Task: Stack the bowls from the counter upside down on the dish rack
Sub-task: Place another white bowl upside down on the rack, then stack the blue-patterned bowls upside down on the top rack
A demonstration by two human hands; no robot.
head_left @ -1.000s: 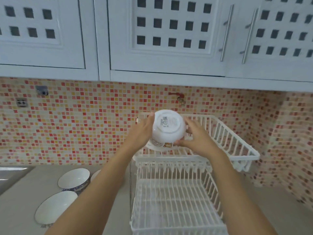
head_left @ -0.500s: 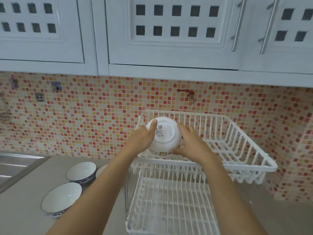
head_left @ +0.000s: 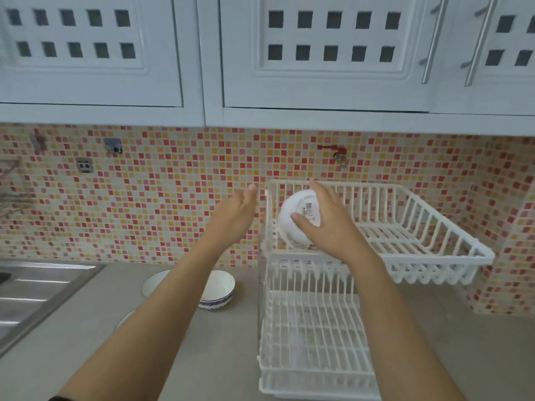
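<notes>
White wire forms the two-tier dish rack [head_left: 434, 257] standing on the grey tabletop [head_left: 225, 342] against the mosaic-tiled wall. An upturned white bowl [head_left: 295, 219] sits in the left end of the rack's upper tier, its labelled foot facing up and tilted toward the camera. The right hand [head_left: 327, 224] rests over the bowl, thumb on its base and fingers spread loosely rather than clamped, so its grip looks slack. The left hand [head_left: 236, 215] hovers just left of the rack, palm open, fingers apart, holding nothing. Below the left forearm, a blue-rimmed bowl [head_left: 218, 289] stands upright on the tabletop, with two more bowls partly hidden beside it. A steel sink [head_left: 31, 296] lies at far left.
</notes>
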